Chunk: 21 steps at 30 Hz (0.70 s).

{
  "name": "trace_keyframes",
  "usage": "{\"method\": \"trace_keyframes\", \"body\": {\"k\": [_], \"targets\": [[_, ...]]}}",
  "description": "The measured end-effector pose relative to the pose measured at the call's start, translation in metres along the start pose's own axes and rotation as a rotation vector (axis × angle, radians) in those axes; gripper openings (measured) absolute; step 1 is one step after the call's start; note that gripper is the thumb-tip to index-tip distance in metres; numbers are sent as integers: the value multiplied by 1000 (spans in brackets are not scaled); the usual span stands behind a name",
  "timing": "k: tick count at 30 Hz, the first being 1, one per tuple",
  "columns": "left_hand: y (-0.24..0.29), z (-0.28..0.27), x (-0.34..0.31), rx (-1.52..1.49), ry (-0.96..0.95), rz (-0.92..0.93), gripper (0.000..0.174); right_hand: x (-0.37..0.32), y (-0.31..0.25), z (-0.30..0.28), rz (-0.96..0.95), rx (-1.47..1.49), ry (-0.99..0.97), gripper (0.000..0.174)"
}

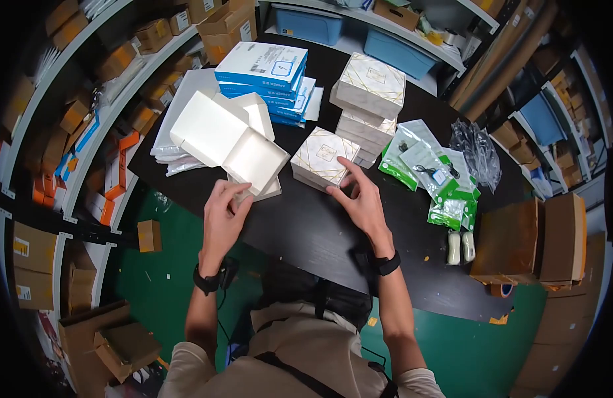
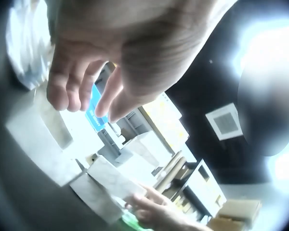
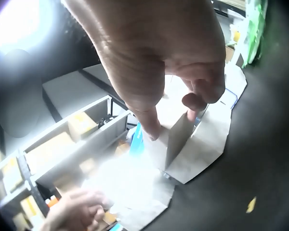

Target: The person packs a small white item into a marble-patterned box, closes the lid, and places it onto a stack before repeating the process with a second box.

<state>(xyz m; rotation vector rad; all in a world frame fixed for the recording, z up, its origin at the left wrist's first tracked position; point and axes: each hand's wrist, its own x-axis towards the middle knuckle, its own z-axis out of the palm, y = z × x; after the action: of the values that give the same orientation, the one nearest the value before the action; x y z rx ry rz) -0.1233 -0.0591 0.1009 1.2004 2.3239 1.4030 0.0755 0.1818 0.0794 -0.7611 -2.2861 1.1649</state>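
Observation:
A marble-patterned gift box (image 1: 326, 154) with gold lines lies on another box of the same kind. My right hand (image 1: 363, 202) grips its near right corner, thumb at the front side and fingers at the right edge. To its left lies an open white box (image 1: 256, 162), its lid folded back and its inside bare. My left hand (image 1: 223, 212) is at the near edge of this open box, fingers loosely bent and nothing pinched between them. In the left wrist view these fingers (image 2: 60, 94) hang above the white cardboard.
Behind stand blue-and-white boxes (image 1: 263, 63) in a pile and more marble-patterned boxes (image 1: 371, 79). Green-and-white packets (image 1: 426, 162) with cables and clear plastic bags (image 1: 475, 149) lie at the right. White plastic sleeves (image 1: 177, 142) are at the left. Shelves surround the black table (image 1: 306, 245).

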Motion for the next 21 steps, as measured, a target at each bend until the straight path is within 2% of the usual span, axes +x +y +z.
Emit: {"method": "trace_keyframes", "body": {"k": [1,2,5,6,8,9,11,12,13,16,18,19,21], "targets": [[0,1,3,201,44,87,29,0,2,0,-53,-127,1,70],[0,4,5,200,42,91,29,-1,3,0,-52,-128,6,70],[6,19,14,570,137,326,25,-11,3,4,-105,-146,66,70],[3,25,17,541,110,356,25,-17,2,3,-75,-165,98,70],[-14,35,17,642,138,298,20,-34,-4,-3,-30,35,129,65],[-21,39,17,611,130,309,17,-46,-7,-11,19,6,184,65],[-30,44,20,546,139,337,15,-64,-12,-29,82,109,124,60],[-30,47,19,516,156,346,16,-77,-8,-38,113,98,166,60],[-26,50,16,496,128,374,16,-87,-4,-46,128,100,205,58],[-9,39,7,544,204,408,15,-113,7,-65,155,107,283,53],[3,30,-5,531,214,392,10,-134,18,-79,222,74,423,45],[11,24,-9,525,205,399,10,-143,24,-88,230,71,433,45],[32,13,-19,493,207,483,7,-158,36,-109,256,-144,586,40]]}}
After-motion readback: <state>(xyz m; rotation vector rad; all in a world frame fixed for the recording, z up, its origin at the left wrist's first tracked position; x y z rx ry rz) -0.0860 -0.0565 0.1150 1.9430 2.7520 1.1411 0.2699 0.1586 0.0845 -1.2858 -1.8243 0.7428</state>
